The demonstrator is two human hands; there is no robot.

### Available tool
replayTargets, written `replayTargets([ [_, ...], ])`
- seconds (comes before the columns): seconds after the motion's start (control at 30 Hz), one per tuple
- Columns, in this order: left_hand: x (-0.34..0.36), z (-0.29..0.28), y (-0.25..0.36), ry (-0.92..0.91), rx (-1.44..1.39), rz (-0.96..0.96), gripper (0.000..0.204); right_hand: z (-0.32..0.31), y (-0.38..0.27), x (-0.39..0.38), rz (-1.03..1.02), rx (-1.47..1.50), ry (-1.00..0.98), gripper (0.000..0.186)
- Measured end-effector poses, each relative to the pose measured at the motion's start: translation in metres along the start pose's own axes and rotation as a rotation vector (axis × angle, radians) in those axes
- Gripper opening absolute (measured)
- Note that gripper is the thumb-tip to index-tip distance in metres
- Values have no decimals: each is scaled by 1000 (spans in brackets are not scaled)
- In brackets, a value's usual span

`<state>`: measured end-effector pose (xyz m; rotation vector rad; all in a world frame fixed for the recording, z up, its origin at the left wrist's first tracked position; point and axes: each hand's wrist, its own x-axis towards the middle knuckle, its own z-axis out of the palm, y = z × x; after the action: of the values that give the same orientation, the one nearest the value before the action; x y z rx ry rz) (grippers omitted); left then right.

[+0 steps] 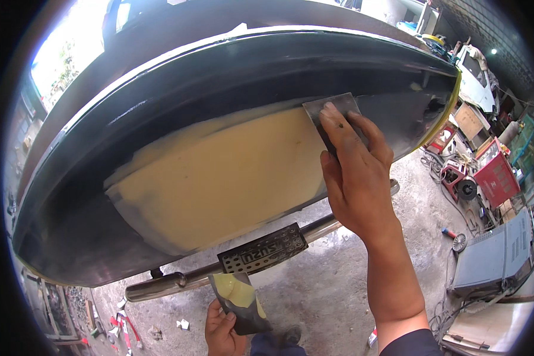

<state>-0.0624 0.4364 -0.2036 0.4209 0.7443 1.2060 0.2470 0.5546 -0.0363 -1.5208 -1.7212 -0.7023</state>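
Observation:
A dark vehicle body panel [71, 225] fills the view ahead, with a broad, smooth patch of yellowish body filler [219, 178] across its middle. At the patch's upper right end, my right hand [362, 169] presses a thin, dark flat filler spreader [314, 111] against the panel, fingers laid over its face. Low in the view, my left hand [222, 333] grips a dark, flat mixing plate [254, 320] by its left edge. Yellow filler paste [236, 292] lies smeared on the plate's upper part. The plate is apart from the panel, just below the step bar.
A metal side step bar [332, 223] with a perforated tread plate [264, 248] runs under the panel. To the right are a red box [496, 172], a grey metal cabinet [495, 252] and loose cables. Red scraps [123, 329] lie on the concrete floor [332, 291] at lower left.

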Motion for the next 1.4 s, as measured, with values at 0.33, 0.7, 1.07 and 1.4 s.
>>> replayTargets([
  [0.33, 8, -16, -2, -3, -17, -14, 49, 24, -12, -28, 17, 63, -20, 53],
  [0.7, 16, -40, -18, 16, 20, -46, 49, 72, -2, -91, -33, 146, 43, 53],
  [1.07, 23, -59, -38, 88, 76, -79, 51, 114, 9, -147, -94, 144, 23, 48],
  [1.4, 31, -74, -50, 75, 101, -73, 49, 158, 22, -196, -83, 127, 92, 32],
])
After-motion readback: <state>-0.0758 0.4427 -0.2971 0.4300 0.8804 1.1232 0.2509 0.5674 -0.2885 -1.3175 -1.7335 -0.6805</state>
